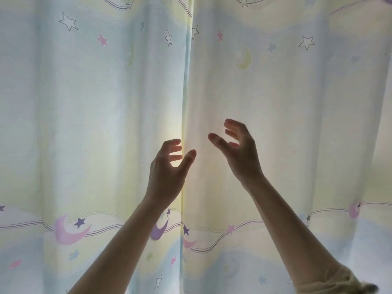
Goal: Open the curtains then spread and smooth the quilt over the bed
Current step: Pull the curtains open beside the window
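Both hands, left hand (167, 166) and right hand (237, 149), hang loose-fingered, gripping nothing; curtains (106, 124) look thin and floppy, so grab the middle edges.

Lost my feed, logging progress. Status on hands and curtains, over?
Left hand open, by the seam. Right hand open, empty. Curtains closed, not yet gripped. Nothing in the way.

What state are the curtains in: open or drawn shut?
Drawn shut. The curtains meet at the middle with no gap; the left hand and right hand are open near that seam.
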